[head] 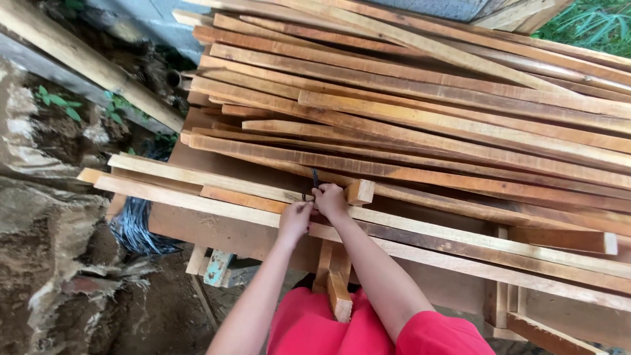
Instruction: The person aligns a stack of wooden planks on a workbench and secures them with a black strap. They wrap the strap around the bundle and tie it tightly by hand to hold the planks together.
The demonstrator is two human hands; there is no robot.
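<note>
1. At the far left lies bare ground [46, 263] of grey earth and stone, with small green plants [56, 102] growing out of it and a long pale beam [85, 59] running slantwise above.
2. Just right of the earth, a bundle of dark wire [135, 227] hangs under the left end of the worktop [223, 233], a brown board on wooden legs.
3. A small pale blue-green piece of wood [217, 266] stands under the worktop edge, near the wire.
4. On the worktop lies a wide stack of planks [427, 112], orange-brown and pale, laid mostly lengthwise and fanning out to the right; no package, label or container shows.
5. The left hand [294, 220] rests on the pale front plank [197, 197] near the worktop's front edge, its grip narrow, fingertips pinched at a small thing that I cannot make out.
6. The right hand [330, 200] touches the left one, its grip closed round a thin dark tool [315, 178] that stands upright against the planks; whether it is a pencil or a nail I cannot tell.
7. Just right of the hands a short wood block [360, 192] lies on the planks.
8. Below, the person's red clothing [342, 329] shows between the arms, with a wooden leg [336, 283] in front of it.
9. At the top right, green grass [591, 23] lies beyond the stack.
</note>
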